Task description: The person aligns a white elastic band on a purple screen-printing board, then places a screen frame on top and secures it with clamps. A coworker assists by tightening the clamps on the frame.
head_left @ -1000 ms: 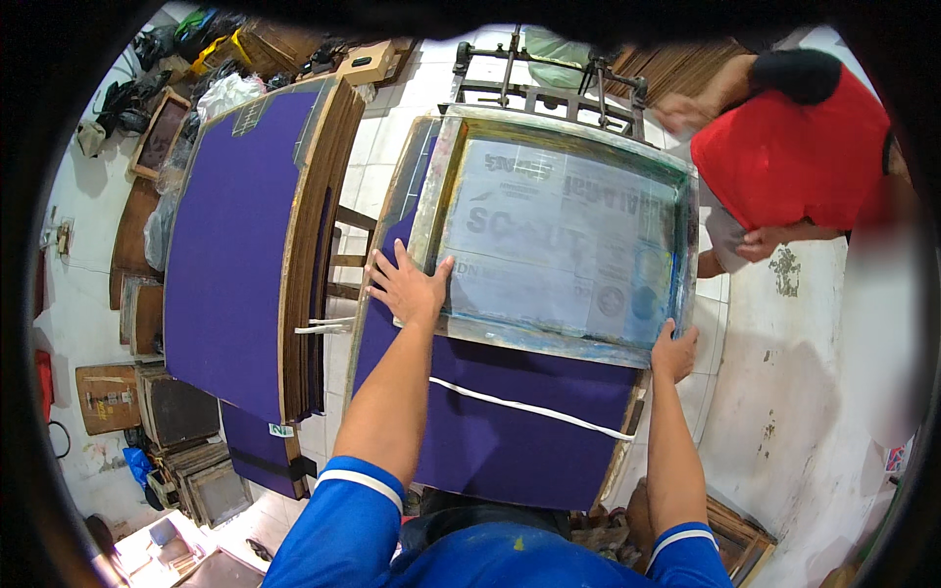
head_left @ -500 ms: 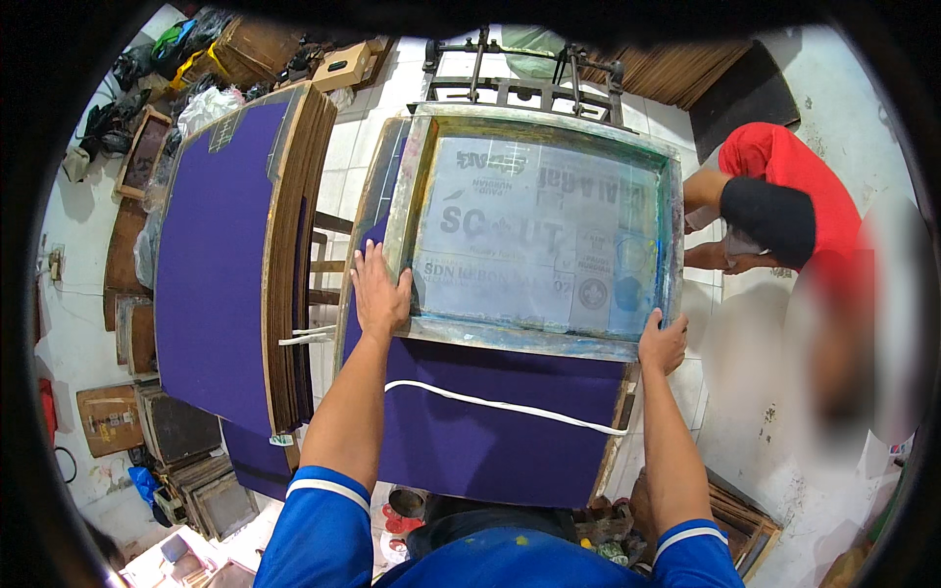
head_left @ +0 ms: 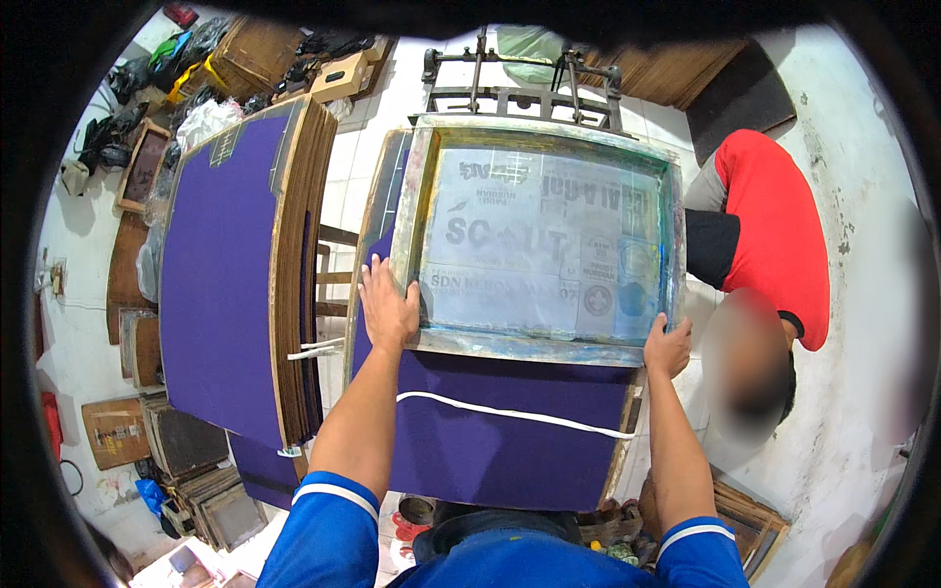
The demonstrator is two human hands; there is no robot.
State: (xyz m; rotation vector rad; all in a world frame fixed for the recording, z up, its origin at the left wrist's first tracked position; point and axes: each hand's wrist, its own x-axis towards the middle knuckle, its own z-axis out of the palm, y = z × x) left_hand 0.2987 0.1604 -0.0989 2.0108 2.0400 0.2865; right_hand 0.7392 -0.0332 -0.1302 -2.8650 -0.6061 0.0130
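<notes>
A screen printing frame (head_left: 420, 196) with a pale stencil mesh and faint lettering lies over a purple-covered board (head_left: 510, 431). My left hand (head_left: 389, 309) rests at the frame's lower left side, fingers extended flat along the edge and the purple board beside it. My right hand (head_left: 669, 343) has its fingers curled round the lower right corner of the frame. A white cord (head_left: 490, 412) runs across the board below the frame.
A stack of purple-topped boards (head_left: 221, 284) stands at left. A metal rig (head_left: 520, 98) sits behind the frame. Bags and boxes (head_left: 338, 78) crowd the upper left, old screens (head_left: 221, 514) the lower left. A person in red (head_left: 774, 235) bends low at right, near the wall.
The person in red has bent further down, head now lower. My hands stay on the frame, the left one's fingers less spread. The whole view has shifted slightly.
</notes>
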